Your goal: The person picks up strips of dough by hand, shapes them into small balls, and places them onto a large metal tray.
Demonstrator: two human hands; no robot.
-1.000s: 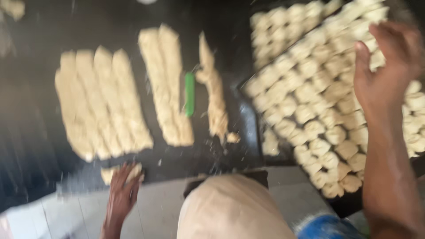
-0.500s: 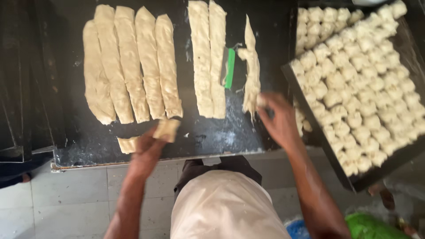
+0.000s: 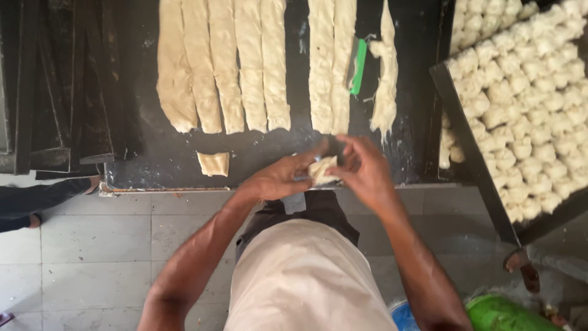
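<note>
Half a second ago apart, both hands, left point(image 3: 278, 179) and right point(image 3: 366, 171), now meet at 6 o'clock of the dark surface point(image 3: 153, 165), pinching one soft, pale, crumpled dough piece point(image 3: 321, 170) between them.

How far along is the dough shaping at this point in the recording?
Done: the tray at the right is nearly full of shaped dough pieces. In hand: the left hand and right hand work one small dough piece together at the table edge. Left: one cut piece on the table, the long dough strips and a ragged strip beside the green scraper.
</note>
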